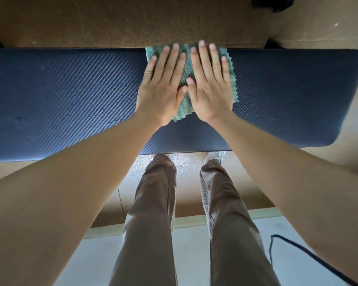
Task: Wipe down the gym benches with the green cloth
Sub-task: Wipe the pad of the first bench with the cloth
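A long dark blue padded gym bench (70, 96) with a ribbed surface runs across the view in front of me. The green fluffy cloth (233, 83) lies spread on its middle, reaching the bench's far edge. My left hand (163, 85) and my right hand (210, 85) both rest flat on the cloth, side by side, palms down and fingers stretched out, thumbs nearly touching. Most of the cloth is hidden under the hands. Small droplets dot the bench on both sides of the cloth.
My legs in brown trousers (153, 213) stand close to the bench's near edge. A black cable (298, 250) curls on the pale floor at lower right. Brown flooring (132, 21) lies beyond the bench, with a dark object (273, 3) at top right.
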